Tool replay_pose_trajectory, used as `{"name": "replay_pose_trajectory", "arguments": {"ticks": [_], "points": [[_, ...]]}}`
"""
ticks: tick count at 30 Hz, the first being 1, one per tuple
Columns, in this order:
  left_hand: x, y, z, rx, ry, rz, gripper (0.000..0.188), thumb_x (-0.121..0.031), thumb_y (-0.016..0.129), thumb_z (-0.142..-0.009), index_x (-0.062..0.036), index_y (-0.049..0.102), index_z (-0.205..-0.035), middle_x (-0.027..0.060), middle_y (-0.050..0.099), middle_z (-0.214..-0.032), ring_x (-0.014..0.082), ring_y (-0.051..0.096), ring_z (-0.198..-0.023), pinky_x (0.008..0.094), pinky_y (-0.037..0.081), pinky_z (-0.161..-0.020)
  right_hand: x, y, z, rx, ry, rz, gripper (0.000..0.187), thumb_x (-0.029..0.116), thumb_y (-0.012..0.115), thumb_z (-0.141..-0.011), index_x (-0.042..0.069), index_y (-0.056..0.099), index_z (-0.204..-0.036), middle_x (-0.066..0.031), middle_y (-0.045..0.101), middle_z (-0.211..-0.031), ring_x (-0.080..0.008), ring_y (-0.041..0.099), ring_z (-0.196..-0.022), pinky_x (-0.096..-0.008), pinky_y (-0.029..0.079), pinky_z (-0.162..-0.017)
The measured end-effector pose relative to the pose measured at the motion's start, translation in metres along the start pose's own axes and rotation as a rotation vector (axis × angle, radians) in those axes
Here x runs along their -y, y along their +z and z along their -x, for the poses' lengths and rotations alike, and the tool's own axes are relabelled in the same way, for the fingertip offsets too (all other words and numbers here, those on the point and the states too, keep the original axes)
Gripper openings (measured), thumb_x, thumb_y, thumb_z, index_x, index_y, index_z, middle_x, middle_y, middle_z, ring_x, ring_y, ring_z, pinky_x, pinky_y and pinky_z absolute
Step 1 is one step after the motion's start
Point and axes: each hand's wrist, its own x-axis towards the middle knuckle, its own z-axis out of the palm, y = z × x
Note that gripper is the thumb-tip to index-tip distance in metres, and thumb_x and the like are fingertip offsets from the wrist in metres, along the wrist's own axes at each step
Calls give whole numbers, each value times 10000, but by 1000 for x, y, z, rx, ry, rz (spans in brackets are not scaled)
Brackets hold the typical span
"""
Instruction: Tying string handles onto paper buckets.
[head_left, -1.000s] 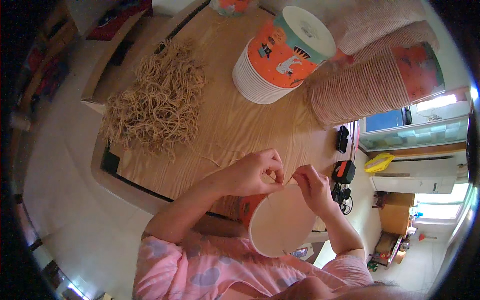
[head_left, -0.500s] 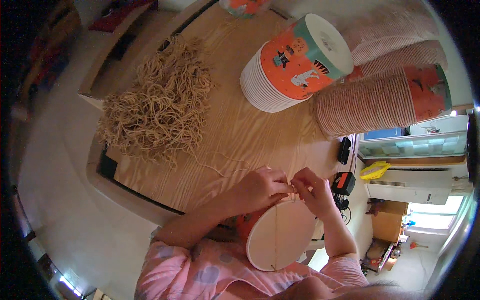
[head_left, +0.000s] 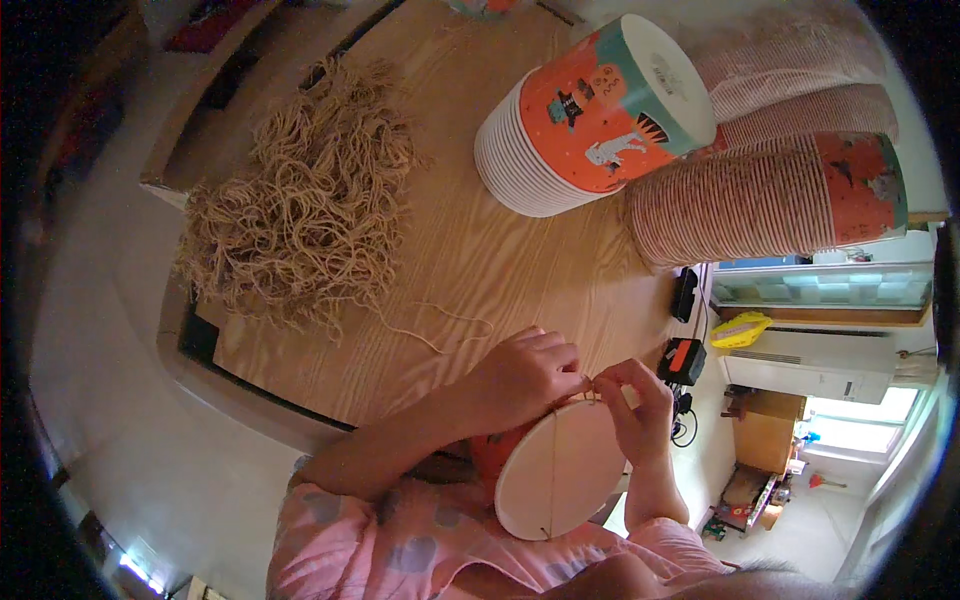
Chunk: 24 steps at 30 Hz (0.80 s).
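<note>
Brown string [head_left: 555, 465] now looks tighter across bucket [head_left: 590, 470]; I see left hand [head_left: 535, 375], right hand [head_left: 642, 402] closer together, both pinching it.

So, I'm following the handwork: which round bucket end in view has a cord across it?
The one on the bucket by the left hand and right hand, crossed by a cord; the upturned stack shows none on its end.

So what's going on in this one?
Someone has a paper bucket close to their chest. Their left hand and right hand meet at its far edge, pinching twine, and a strand crosses the bucket's white end. On the wooden table lie a tangled fibre heap, at left, and stacked buckets farther off.
</note>
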Motion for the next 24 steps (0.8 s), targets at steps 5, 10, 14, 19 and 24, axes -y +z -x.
{"name": "replay_pose_trajectory", "arguments": {"ticks": [5,10,14,19,24], "points": [[-1,2,-5,-26,85,-34,116,-207,597,-689,-93,587,-707,50,539,-773,225,544,-767,345,443,-694,-3,2,4,-38,60,-59,30,5,610,-782,-10,593,-801,-76,626,-757,-140,586,-700,-264,468,-647],[-1,0,-5,43,82,-79,121,-194,580,-703,-73,580,-715,56,533,-781,224,540,-773,347,439,-706,-6,5,4,-36,84,-158,29,-9,599,-786,-17,587,-811,-70,630,-766,-126,584,-718,-257,466,-654],[9,0,-3,-33,-2,227,128,-183,616,-723,-61,590,-752,63,539,-805,237,539,-787,357,444,-707,-10,5,2,-66,42,-96,32,-15,602,-780,-18,588,-808,-81,624,-756,-138,585,-702,-255,463,-646],[18,5,6,85,-381,813,163,-211,615,-808,-51,589,-829,44,568,-885,140,547,-804,277,444,-702,-3,8,1,-105,-56,16,53,-4,633,-756,-5,595,-794,-91,608,-745,-165,588,-685,-257,462,-636],[12,5,4,166,-701,1305,208,-215,604,-820,-15,623,-871,6,605,-769,64,536,-658,224,448,-614,5,12,-1,-188,-172,127,107,-9,681,-695,24,622,-777,-79,608,-755,-207,591,-707,-291,467,-628]]}}
